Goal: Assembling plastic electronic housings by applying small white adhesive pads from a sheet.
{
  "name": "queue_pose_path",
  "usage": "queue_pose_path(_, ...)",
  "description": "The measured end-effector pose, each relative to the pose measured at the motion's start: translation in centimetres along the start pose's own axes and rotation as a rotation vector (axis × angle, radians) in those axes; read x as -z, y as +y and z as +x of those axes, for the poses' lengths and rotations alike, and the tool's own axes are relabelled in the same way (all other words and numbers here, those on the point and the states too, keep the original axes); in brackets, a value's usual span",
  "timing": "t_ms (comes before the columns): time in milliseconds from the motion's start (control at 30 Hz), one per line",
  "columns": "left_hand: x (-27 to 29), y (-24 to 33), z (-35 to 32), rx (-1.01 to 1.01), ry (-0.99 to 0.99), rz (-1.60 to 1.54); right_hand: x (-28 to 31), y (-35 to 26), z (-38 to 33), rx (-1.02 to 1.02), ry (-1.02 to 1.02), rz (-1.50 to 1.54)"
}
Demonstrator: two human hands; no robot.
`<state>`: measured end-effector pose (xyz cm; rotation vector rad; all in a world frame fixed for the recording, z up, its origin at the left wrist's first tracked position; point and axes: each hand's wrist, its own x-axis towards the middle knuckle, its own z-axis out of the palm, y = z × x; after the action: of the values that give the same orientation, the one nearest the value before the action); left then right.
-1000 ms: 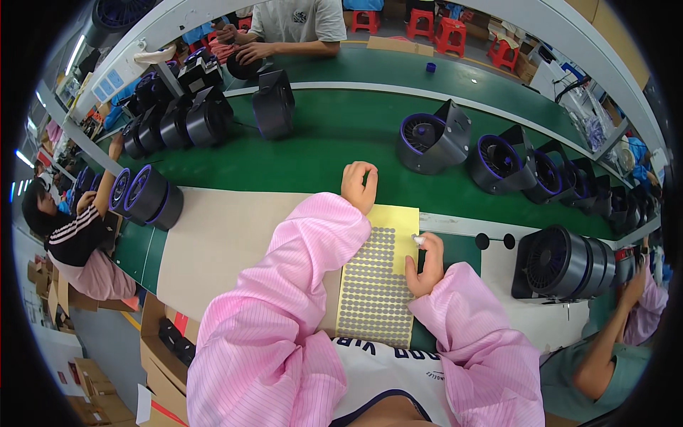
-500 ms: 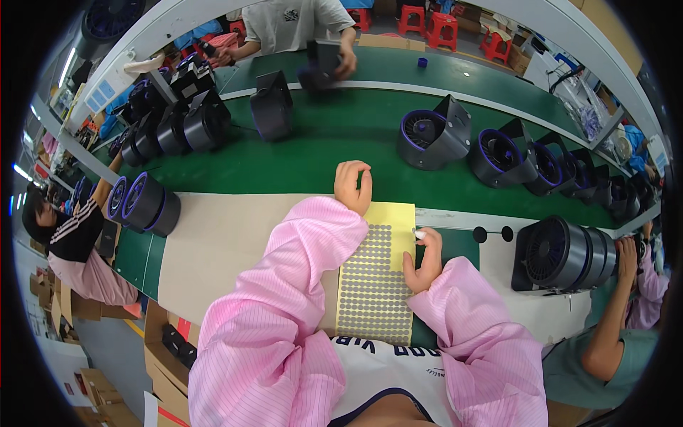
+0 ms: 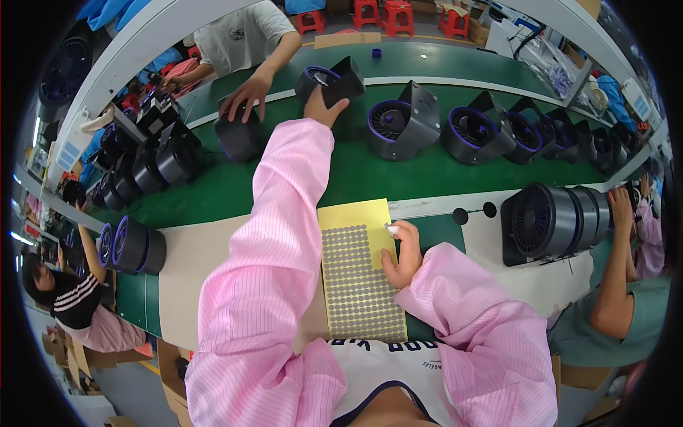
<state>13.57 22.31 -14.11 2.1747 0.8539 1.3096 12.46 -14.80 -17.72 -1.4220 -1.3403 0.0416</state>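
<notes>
The left hand [image 3: 324,107] is stretched far out over the green conveyor belt [image 3: 370,178], its fingers closed around the near edge of a dark fan unit with a purple ring [image 3: 331,82]; the fan sits just beyond the palm, at the far side of the belt, its square back plate tilted above the knuckles. The right hand [image 3: 402,252] rests close to the body on a yellow sheet of small grey round pads [image 3: 359,274], which lies flat on the near work surface between the two pink sleeves. Its fingers are curled, thumb and forefinger pinched together at the sheet's right edge around something small and pale [image 3: 392,229]; what it is cannot be told. The grey pads fill the lower part of the sheet, while its upper strip is bare yellow. More fans [image 3: 402,128] of the same kind stand in a row along the belt to the right. Across the belt another person's hand [image 3: 245,96] presses on a dark housing [image 3: 238,135].
</notes>
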Motion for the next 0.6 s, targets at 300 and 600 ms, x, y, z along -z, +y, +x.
queue_pose_path(300,-2.0,7.5,2.4,0.027,-0.344,0.901,0.4,0.4,-0.1,0.008,0.019,-0.002)
queue_pose_path(600,-0.2,0.4,1.1,0.414,0.595,-0.489,0.1,0.1,1.5,0.042,0.089,0.144)
